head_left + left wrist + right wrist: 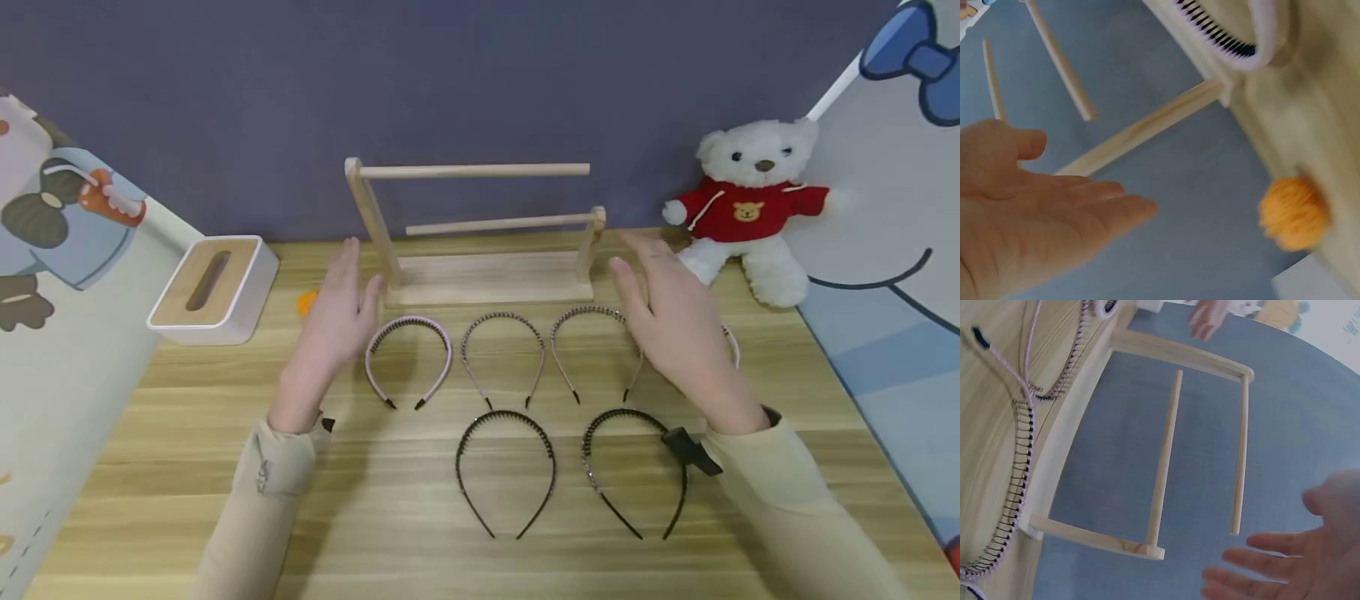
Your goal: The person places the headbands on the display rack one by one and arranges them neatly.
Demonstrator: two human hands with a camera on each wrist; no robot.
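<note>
Our left hand (333,312) and right hand (678,325) are unclenched and empty, fingers nearly straight, either side of the wooden rack (491,279), seemingly apart from it. In front of it, headbands (504,414) lie on the worktop (390,517). If our right sleeve (780,487) dips, we could nudge the headbands askew; a sideways knock could jar the rods (476,171), each joined at one end only.

Rack (491,281) stands at counter (405,492) back, tissue box (213,296) left, teddy bear (750,212) right. Ball (306,302) sits between box and rack. Headbands (409,320) lie in row before rack, two more in front.
</note>
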